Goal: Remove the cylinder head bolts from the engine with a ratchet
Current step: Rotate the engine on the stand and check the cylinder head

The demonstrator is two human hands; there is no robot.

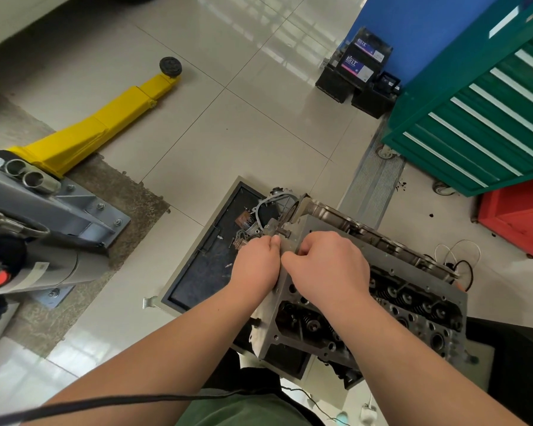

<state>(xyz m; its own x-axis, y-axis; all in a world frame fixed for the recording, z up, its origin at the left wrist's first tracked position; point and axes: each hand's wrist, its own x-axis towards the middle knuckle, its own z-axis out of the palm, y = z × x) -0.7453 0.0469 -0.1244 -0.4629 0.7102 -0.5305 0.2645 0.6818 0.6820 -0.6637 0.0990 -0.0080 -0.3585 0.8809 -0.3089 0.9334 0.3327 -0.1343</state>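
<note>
the grey metal cylinder head (pixel 366 305) sits on the tiled floor (pixel 243 118), a flat dark tray (pixel 203 259) to its left (both hands meet at its far-left corner), the green drawer cabinet (pixel 480 118) behind right.

A car repair workshop: a yellow vehicle-lift arm (pixel 105 124) lies across the pale tiled floor (pixel 243 124) at left, a green drawered tool cabinet (pixel 480 124) on casters stands far right, car batteries (pixel 360 69) beside it, a stripped engine (pixel 382 296) nearby.
</note>
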